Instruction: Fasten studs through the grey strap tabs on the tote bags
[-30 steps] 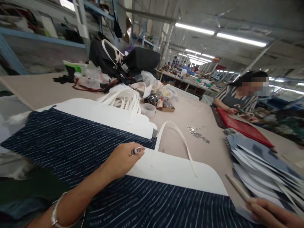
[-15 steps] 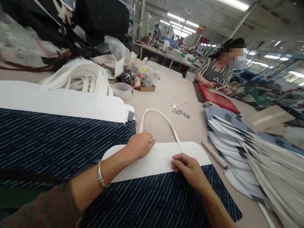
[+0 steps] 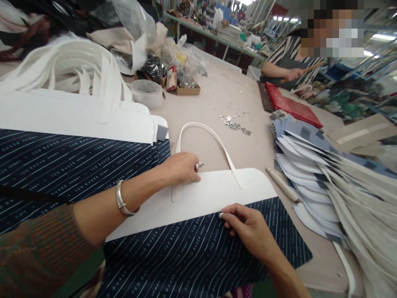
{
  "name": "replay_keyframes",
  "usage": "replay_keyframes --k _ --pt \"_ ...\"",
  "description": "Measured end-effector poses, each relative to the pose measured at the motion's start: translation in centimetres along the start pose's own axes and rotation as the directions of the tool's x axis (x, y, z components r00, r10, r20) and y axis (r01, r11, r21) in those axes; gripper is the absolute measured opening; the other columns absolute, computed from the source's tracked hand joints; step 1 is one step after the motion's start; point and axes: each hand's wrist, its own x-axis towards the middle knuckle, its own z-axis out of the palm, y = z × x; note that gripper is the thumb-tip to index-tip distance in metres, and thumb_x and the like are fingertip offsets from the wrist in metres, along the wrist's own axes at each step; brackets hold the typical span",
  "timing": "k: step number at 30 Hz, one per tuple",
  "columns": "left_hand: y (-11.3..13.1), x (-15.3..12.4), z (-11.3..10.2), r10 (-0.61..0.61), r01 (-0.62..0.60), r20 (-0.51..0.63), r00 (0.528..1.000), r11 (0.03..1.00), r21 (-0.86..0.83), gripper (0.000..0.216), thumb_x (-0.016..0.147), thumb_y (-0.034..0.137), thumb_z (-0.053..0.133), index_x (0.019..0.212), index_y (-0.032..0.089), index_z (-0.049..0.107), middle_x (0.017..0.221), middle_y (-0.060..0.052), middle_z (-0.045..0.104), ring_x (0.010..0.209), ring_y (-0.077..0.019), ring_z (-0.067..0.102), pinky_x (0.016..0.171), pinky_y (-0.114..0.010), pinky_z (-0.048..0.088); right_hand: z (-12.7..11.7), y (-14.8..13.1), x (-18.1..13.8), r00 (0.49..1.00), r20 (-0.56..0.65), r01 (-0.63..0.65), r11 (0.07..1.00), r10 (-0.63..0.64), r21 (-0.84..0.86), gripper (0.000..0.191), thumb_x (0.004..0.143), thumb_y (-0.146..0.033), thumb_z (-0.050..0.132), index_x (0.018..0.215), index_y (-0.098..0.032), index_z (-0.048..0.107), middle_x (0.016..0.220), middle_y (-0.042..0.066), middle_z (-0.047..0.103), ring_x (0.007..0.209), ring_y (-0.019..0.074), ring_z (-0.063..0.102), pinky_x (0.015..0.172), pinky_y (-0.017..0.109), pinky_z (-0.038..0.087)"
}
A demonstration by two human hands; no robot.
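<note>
A navy striped fabric piece point(image 3: 186, 252) with a white upper band point(image 3: 214, 188) lies before me, with printed lettering on the navy part. A cream strap point(image 3: 207, 129) arches from the band's top edge, both ends lying on the white. My left hand point(image 3: 182, 167), fingers curled down, is over the strap's left leg; a small silvery thing shows at its fingers, too small to name. My right hand point(image 3: 245, 223) is closed in a pinch, a tiny white bit point(image 3: 221, 215) at its fingertips, above the navy fabric just below the band.
Stacked similar pieces with white straps point(image 3: 105, 74) lie left. Behind them are a tape roll point(image 3: 147, 93) and a small cardboard box point(image 3: 188, 90). Scattered silver bits point(image 3: 234, 124) lie mid-table. At right are a rolled stick point(image 3: 282, 185) and layered panels point(image 3: 304, 178); a person point(image 3: 288, 62) works beyond.
My right hand has come down from the white band to the navy fabric, uncovering the strap's right end. My left hand remains by the strap's left leg. The camera view has tilted down.
</note>
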Motion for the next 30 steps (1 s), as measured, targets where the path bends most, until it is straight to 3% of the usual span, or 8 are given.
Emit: replay_keyframes --k 8,11,15,22,27,30 --pt "1.1 1.4 -2.4 0.091 -0.098 0.12 0.989 0.994 0.051 0.023 0.071 0.041 0.061 0.077 0.021 0.069 0.065 -0.002 0.064 0.065 -0.0172 0.058 0.055 -0.027 0.034 0.3 0.9 -0.3 0.999 -0.054 0.009 1.0 -0.01 -0.019 0.023 0.081 -0.041 0.064 0.085 -0.02 0.072 0.062 0.0 0.064 0.057 0.0131 0.06 0.049 0.021 0.048" --pt "1.7 1.9 -2.0 0.115 -0.125 0.148 0.982 0.99 0.059 0.026 0.071 0.043 0.063 0.082 0.021 0.069 0.071 -0.002 0.067 0.068 -0.0174 0.059 0.057 -0.027 0.036 0.5 0.9 -0.2 0.994 -0.079 0.075 0.995 -0.08 -0.073 0.024 0.083 -0.042 0.063 0.086 -0.02 0.073 0.063 0.001 0.065 0.056 0.0142 0.06 0.048 0.023 0.048" --pt "2.4 2.4 -0.8 0.089 -0.095 0.09 0.992 0.993 0.07 0.029 0.072 0.041 0.061 0.09 0.019 0.068 0.087 -0.007 0.071 0.079 -0.0211 0.062 0.062 -0.029 0.04 0.7 0.4 -0.2 0.984 -0.105 0.124 0.979 -0.141 -0.161 0.023 0.083 -0.04 0.062 0.084 -0.021 0.074 0.065 0.002 0.068 0.054 0.0142 0.058 0.049 0.024 0.047" --pt "2.3 2.7 -0.1 0.044 -0.048 0.068 0.997 0.997 0.061 0.04 0.064 0.045 0.067 0.092 0.017 0.067 0.088 -0.01 0.071 0.081 -0.025 0.062 0.062 -0.032 0.041 0.8 -0.4 0.0 0.983 -0.097 0.129 0.963 -0.156 -0.236 0.02 0.083 -0.036 0.06 0.082 -0.022 0.074 0.068 0.001 0.07 0.058 0.0156 0.059 0.054 0.026 0.045" --pt "1.8 3.1 -0.8 0.074 -0.072 0.159 0.984 0.997 -0.017 0.04 0.062 0.048 0.069 0.087 0.017 0.068 0.082 -0.007 0.07 0.074 -0.0223 0.061 0.059 -0.03 0.041 0.9 -0.6 0.1 0.986 -0.096 0.112 0.963 -0.14 -0.246 0.019 0.082 -0.035 0.06 0.081 -0.021 0.074 0.065 0.001 0.069 0.056 0.0155 0.058 0.051 0.026 0.042" --pt "1.6 3.5 -1.4 0.151 -0.126 0.269 0.951 0.986 -0.107 0.039 0.062 0.051 0.069 0.083 0.018 0.069 0.077 -0.004 0.069 0.068 -0.0195 0.06 0.057 -0.029 0.04 0.9 -0.8 0.2 0.985 -0.095 0.117 0.956 -0.147 -0.268 0.019 0.083 -0.035 0.06 0.08 -0.022 0.074 0.065 0.001 0.068 0.055 0.015 0.057 0.051 0.026 0.042"
